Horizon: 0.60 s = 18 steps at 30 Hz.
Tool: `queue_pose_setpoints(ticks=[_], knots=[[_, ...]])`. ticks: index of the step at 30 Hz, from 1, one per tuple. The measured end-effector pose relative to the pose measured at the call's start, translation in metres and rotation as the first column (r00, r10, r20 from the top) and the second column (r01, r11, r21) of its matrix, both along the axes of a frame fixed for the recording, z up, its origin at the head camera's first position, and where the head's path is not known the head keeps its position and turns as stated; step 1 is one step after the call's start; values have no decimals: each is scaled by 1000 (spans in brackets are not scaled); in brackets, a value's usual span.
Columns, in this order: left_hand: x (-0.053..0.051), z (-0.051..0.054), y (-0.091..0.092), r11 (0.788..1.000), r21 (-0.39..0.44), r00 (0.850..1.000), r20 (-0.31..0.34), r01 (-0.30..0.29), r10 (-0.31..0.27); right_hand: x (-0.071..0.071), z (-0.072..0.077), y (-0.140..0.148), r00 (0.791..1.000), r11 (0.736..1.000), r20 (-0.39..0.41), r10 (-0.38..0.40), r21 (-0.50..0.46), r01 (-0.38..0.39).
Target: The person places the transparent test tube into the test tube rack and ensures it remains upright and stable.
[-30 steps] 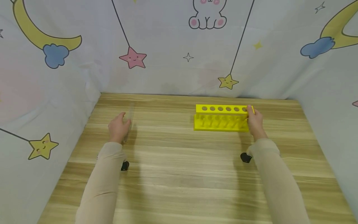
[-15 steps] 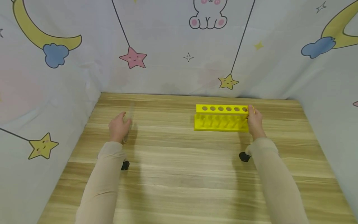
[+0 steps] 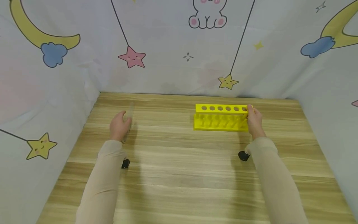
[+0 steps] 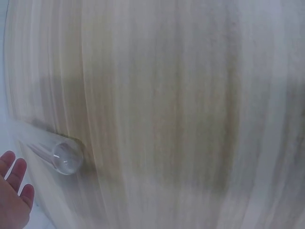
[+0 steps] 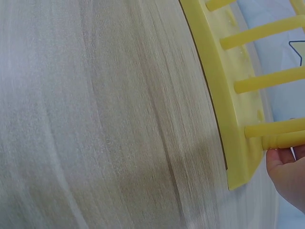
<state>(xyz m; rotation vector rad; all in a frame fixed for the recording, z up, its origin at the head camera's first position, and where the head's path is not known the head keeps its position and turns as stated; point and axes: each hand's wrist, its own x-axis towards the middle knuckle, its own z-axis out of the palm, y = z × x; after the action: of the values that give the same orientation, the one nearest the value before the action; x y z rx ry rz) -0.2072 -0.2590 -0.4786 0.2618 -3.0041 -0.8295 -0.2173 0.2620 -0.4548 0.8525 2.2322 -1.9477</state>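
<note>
A clear test tube (image 3: 130,116) lies on the table at the left. Beside it is my left hand (image 3: 119,126), fingers loosely bent and holding nothing. In the left wrist view the fingertips (image 4: 18,168) stand apart from the tube (image 4: 66,157), whose rounded end faces the camera. To the right stands a yellow test tube rack (image 3: 221,126) with a row of holes along its top bar and pegs on its base. My right hand (image 3: 255,121) grips its right end, thumb on the top bar. In the right wrist view, fingertips (image 5: 277,160) touch the end post of the rack (image 5: 224,95).
The wood-grain table (image 3: 179,174) meets a patterned cloth backdrop (image 3: 167,62) at the back and sides. Black wrist camera mounts (image 3: 244,156) hang under both sleeves, low over the tabletop.
Almost nothing has moved. My left hand has shifted very slightly; my right hand keeps its hold on the rack, and the tube stays in place.
</note>
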Motion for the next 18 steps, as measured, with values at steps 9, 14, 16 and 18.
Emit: queue_pose_setpoints(ticks=[9,14,16,18], knots=[[-5,-1,1,999,54,1000,19,-3,2,0,0,2,1000,1000,-9,17,-13,-17],[-4,0,2,999,49,1000,22,-9,8,-1,-3,2,999,1000,-22,27,9,-27],[-4,0,3,999,48,999,31,-10,9,-2,-5,3,999,999,-23,29,23,-28],[-3,0,4,999,53,999,41,-13,11,-3,-6,3,999,999,-21,31,35,-31]])
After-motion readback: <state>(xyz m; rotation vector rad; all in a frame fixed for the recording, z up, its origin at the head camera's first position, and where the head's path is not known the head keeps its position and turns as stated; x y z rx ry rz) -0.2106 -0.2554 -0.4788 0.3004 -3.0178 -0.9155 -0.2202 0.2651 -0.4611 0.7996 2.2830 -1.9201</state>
